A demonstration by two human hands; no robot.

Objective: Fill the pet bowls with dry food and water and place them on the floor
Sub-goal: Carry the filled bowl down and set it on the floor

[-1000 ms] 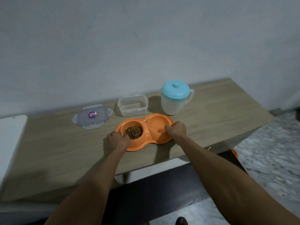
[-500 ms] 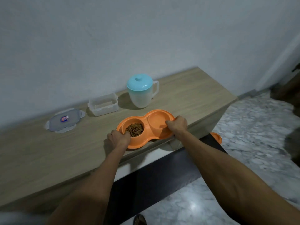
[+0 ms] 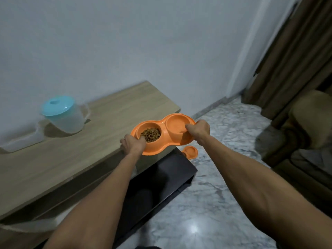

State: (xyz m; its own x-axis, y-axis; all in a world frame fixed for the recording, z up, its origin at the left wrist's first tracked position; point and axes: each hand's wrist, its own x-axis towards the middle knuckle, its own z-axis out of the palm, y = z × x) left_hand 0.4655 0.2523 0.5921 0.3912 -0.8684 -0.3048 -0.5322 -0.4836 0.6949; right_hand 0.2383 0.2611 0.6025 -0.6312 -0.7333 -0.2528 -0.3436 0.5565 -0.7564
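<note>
The orange double pet bowl [image 3: 168,139] hangs in the air past the right front corner of the wooden table [image 3: 75,159]. Its left cup holds brown dry food [image 3: 150,134]; the right cup looks orange inside, and I cannot tell whether water is in it. My left hand [image 3: 133,145] grips the bowl's left end and my right hand [image 3: 198,129] grips its right end. A clear water jug with a light blue lid [image 3: 62,115] stands on the table near the wall.
A clear food container [image 3: 21,141] sits at the table's left edge. A second orange bowl [image 3: 190,152] lies on the marble floor [image 3: 215,203] beside a black cabinet [image 3: 161,182]. A brown armchair [image 3: 305,137] and curtain stand at right.
Both hands have lifted the orange double bowl off the table and carried it right, past the table's corner. My view has swung right toward the floor.
</note>
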